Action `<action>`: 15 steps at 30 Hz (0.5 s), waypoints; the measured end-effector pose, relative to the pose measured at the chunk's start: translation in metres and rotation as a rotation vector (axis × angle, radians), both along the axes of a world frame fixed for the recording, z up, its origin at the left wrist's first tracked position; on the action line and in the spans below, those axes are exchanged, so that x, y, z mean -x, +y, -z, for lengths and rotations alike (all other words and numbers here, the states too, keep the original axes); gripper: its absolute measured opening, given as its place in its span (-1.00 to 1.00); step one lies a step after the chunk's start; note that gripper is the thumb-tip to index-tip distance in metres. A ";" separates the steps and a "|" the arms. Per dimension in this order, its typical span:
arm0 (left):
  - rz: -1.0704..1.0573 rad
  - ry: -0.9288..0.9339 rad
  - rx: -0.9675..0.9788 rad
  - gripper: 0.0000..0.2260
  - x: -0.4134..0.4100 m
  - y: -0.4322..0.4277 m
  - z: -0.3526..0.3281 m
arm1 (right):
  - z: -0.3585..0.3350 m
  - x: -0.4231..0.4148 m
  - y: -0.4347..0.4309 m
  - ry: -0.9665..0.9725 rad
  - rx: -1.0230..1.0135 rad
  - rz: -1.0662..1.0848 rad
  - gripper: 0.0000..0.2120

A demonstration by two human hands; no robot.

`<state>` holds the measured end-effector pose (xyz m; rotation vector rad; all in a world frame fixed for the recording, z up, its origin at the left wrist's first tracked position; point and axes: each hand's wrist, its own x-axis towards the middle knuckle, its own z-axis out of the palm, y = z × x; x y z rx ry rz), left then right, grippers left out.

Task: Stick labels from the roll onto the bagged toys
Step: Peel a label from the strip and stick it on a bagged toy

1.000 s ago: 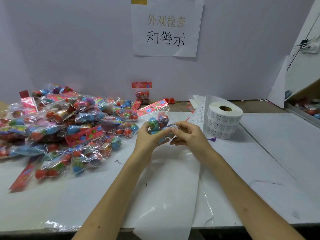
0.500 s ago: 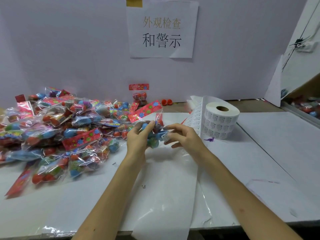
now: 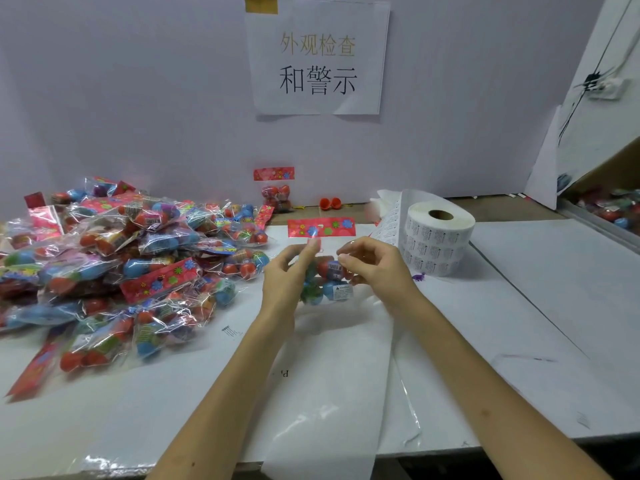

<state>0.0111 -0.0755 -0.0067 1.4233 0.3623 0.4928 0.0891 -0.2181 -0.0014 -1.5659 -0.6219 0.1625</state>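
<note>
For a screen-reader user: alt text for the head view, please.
The left hand and right hand hold a clear bag of toy eggs, a white label on it, above a table. A pile of bagged toys lies left; the label roll stands right.

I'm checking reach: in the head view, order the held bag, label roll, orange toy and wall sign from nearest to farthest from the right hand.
1. held bag: right against the right hand, on its left.
2. label roll: on the table, just right of the hand.
3. orange toy: farther back, left of the roll.
4. wall sign: highest up and farthest back.
</note>
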 end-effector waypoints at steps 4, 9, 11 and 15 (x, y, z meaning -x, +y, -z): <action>-0.004 -0.001 0.015 -0.83 0.003 0.001 -0.004 | -0.002 -0.002 -0.002 -0.024 0.101 0.023 -0.92; 0.067 0.076 -0.030 -0.81 0.004 0.000 -0.006 | -0.006 -0.003 -0.005 0.087 0.127 -0.047 -0.81; 0.097 0.080 -0.076 -0.82 0.004 0.001 -0.002 | -0.008 -0.004 -0.009 0.072 0.177 -0.032 -0.81; 0.112 0.041 -0.169 -0.80 0.001 -0.007 0.004 | -0.019 -0.007 -0.026 0.079 0.231 -0.121 -0.84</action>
